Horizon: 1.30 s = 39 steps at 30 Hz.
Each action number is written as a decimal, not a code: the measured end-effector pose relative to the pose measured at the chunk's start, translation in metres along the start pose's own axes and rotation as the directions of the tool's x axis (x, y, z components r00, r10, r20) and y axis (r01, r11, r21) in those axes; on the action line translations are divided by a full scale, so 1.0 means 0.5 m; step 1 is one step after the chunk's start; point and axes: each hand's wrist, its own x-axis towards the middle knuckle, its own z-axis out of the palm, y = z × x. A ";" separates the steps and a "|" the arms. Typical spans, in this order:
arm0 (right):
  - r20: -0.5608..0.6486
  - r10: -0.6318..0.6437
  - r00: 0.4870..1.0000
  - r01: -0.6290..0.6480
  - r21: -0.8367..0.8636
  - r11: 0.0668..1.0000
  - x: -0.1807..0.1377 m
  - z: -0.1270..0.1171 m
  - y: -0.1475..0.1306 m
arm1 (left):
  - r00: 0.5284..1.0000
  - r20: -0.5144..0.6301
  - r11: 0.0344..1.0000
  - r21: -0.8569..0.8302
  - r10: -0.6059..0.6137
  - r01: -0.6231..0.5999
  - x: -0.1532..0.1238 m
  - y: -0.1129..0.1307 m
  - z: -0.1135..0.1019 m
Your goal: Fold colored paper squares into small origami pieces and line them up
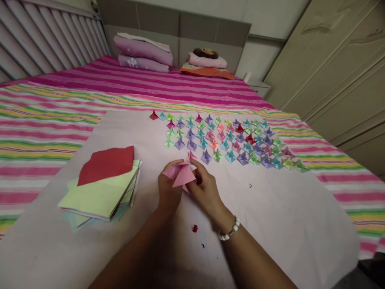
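Observation:
A pink sheet of paper point(182, 175), partly folded into a triangle, is held between both hands just above a pale pink cloth point(270, 216). My left hand point(167, 190) pinches its left side. My right hand point(204, 188), with a white bead bracelet at the wrist, pinches its right edge. Just beyond the hands, several small folded paper shapes point(228, 138) in many colours lie in rows on the cloth.
A stack of coloured paper sheets point(104, 184), red and pale green on top, lies left of my hands. Small red scraps point(195, 228) dot the cloth. The striped bedspread point(45, 120) runs to pillows point(144, 52) at the headboard; a wardrobe point(339, 68) stands on the right.

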 end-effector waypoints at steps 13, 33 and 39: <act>-0.191 -0.389 0.901 0.345 -0.226 0.911 0.002 -0.017 -0.022 | 0.983 -0.037 0.956 0.241 0.180 -0.166 -0.006 0.023 0.018; -0.218 -0.413 0.884 0.340 -0.305 0.890 0.005 -0.025 -0.014 | 0.964 0.101 0.881 0.392 0.246 -0.266 -0.003 -0.006 0.004; -0.221 -0.180 0.958 0.190 0.025 0.981 0.012 -0.022 -0.006 | 0.984 0.115 0.942 0.293 0.134 -0.163 -0.001 -0.003 0.005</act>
